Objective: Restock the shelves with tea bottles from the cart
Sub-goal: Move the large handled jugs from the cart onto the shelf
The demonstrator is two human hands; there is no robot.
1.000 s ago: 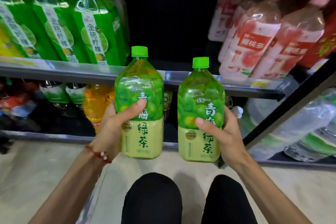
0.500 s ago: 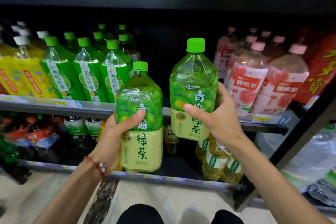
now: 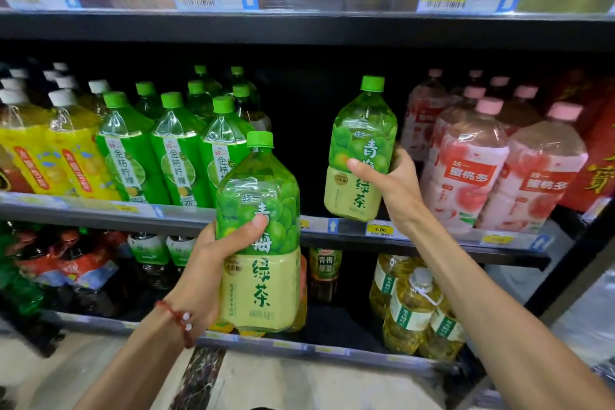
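Free slot: a dark gap on the black metal middle shelf [image 3: 186, 215], between green-capped, green-labelled plastic bottles [image 3: 179, 156] at left and pink-capped peach-drink bottles [image 3: 466, 170] at right. My right hand [image 3: 396, 183] holds a green-capped plum green tea bottle [image 3: 361, 150] at the gap's front edge. Black upper shelf board [image 3: 299, 30] limits headroom. My left hand [image 3: 208, 268] with a second plum tea bottle [image 3: 258, 233] blocks the lower shelf [image 3: 332, 351] front.

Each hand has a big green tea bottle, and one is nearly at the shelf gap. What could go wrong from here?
1. The right hand grips its green tea bottle tilted, base at the middle shelf's front edge; it might catch there and tip.
2. The pink peach bottles stand close beside that hand; a nudge may topple one.
3. The left hand holds the other large bottle single-handed; it could slip.
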